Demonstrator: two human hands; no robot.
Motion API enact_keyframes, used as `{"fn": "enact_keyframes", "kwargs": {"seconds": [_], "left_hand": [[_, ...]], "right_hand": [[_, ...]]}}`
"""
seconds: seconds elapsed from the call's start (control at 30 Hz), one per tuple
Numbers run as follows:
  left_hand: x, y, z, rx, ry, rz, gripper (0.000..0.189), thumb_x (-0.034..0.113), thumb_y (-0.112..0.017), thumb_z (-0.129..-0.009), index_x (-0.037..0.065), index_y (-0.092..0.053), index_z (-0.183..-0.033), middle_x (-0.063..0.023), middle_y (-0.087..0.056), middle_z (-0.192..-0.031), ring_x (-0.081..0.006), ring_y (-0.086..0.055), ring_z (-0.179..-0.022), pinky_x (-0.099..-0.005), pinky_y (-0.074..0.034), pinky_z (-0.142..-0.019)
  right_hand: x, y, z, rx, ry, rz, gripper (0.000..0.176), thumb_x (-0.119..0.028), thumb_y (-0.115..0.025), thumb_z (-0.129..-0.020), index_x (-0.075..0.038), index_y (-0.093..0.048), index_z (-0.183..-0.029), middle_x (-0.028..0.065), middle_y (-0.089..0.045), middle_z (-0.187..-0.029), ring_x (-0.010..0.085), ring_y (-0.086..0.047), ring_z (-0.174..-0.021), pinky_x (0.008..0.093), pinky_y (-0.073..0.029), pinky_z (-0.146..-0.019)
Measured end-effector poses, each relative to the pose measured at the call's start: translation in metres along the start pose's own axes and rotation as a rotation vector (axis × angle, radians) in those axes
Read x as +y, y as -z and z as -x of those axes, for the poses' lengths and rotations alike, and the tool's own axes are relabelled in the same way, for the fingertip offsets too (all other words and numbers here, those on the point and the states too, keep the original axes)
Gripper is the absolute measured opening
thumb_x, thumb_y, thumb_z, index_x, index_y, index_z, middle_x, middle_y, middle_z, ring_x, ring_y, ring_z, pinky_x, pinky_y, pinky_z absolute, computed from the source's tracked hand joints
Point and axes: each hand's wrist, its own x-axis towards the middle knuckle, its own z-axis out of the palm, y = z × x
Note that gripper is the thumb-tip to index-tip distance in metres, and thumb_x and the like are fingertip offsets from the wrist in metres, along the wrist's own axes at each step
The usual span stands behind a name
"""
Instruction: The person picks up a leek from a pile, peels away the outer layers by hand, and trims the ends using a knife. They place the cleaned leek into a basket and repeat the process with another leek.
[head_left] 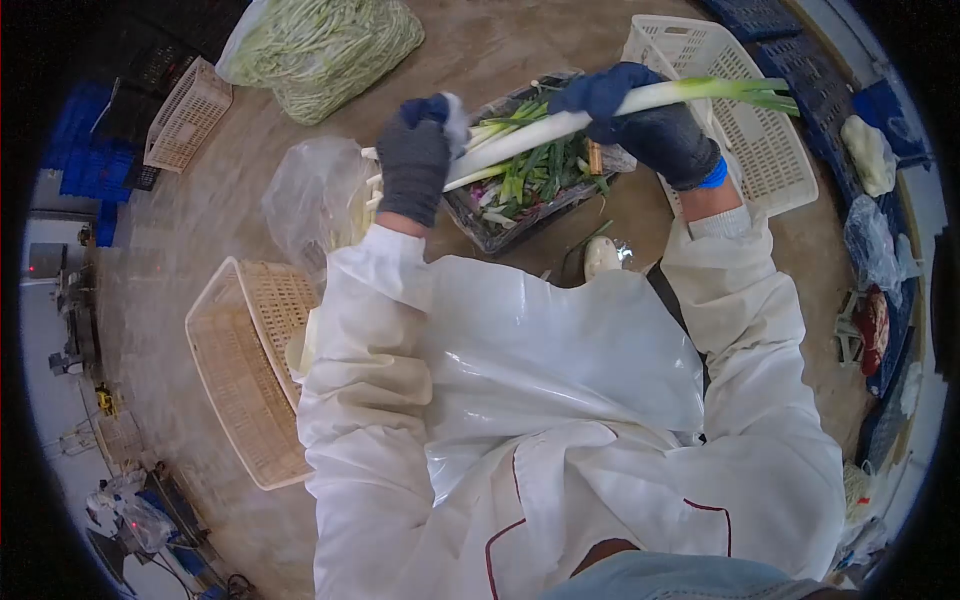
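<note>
On the floor at the far left, a tan basket (240,400) is lying tipped next to the person's white coat. Just above it, a clear plastic bag (310,195) is sitting all puffed up.

Next, the left hand (415,160), in a grey glove, is gripping the white end of a long leek (540,130). Its fingers are curled shut around that end. The leek is hanging in the air between the two hands. It is slanting up to the right, right over a dark tray (475,228) full of green scraps (535,175).

Further right, the right hand (650,125), in a dark blue glove, is squeezing the leek where the white part is turning green. Its fingers are wrapped tight around it too. The green leaves are sticking out past this hand, over a white basket (745,140).

To do this bit well, I think both hands should be holding firm but not crushing, because a leek is smooth and can slip. Staying over the tray looks smart as well, so any loose bits are falling into it and not onto the floor.
</note>
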Motion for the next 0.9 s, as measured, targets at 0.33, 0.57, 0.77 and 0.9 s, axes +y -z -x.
{"fn": "enact_keyframes", "kwargs": {"seconds": [0.33, 0.57, 0.77, 0.9], "left_hand": [[-0.037, 0.030, -0.024, 0.008, 0.111, 0.403, 0.028, 0.014, -0.068, -0.084, 0.005, -0.065, -0.111, -0.0100, -0.068, -0.106, -0.0173, -0.062, -0.098, -0.0286, -0.047, -0.089], [0.043, 0.007, 0.017, -0.577, 0.170, 0.456, 0.033, 0.020, -0.062, -0.090, 0.002, -0.061, -0.118, -0.0112, -0.066, -0.108, -0.0185, -0.062, -0.097, -0.0292, -0.046, -0.089], [0.049, 0.004, 0.021, -0.022, -0.372, -0.003, 0.027, 0.021, -0.069, -0.083, 0.009, -0.067, -0.108, -0.0102, -0.065, -0.092, -0.0236, -0.062, -0.084, -0.0318, -0.048, -0.079], [0.050, 0.010, 0.021, -0.066, -0.201, 0.162, 0.030, 0.021, -0.071, -0.081, 0.010, -0.067, -0.109, -0.0114, -0.065, -0.093, -0.0265, -0.063, -0.083, -0.0342, -0.050, -0.077]], "right_hand": [[-0.019, 0.065, 0.012, -0.033, 0.084, 0.090, 0.016, -0.001, -0.065, -0.084, -0.009, -0.051, -0.084, 0.0111, -0.062, -0.098, 0.0301, -0.061, -0.103, 0.0404, -0.048, -0.093], [-0.016, 0.059, 0.011, -0.015, 0.056, 0.079, 0.013, -0.009, -0.066, -0.084, -0.010, -0.054, -0.090, 0.0098, -0.061, -0.104, 0.0286, -0.058, -0.108, 0.0411, -0.044, -0.098], [-0.017, 0.013, 0.002, 0.164, -0.379, -0.014, 0.044, -0.028, -0.057, -0.092, -0.001, -0.053, -0.126, 0.0128, -0.058, -0.123, 0.0226, -0.058, -0.111, 0.0313, -0.050, -0.092], [-0.014, 0.004, 0.000, 0.257, -0.408, -0.075, 0.033, -0.021, -0.060, -0.092, 0.001, -0.061, -0.116, 0.0122, -0.063, -0.113, 0.0178, -0.062, -0.101, 0.0277, -0.054, -0.085]]}}
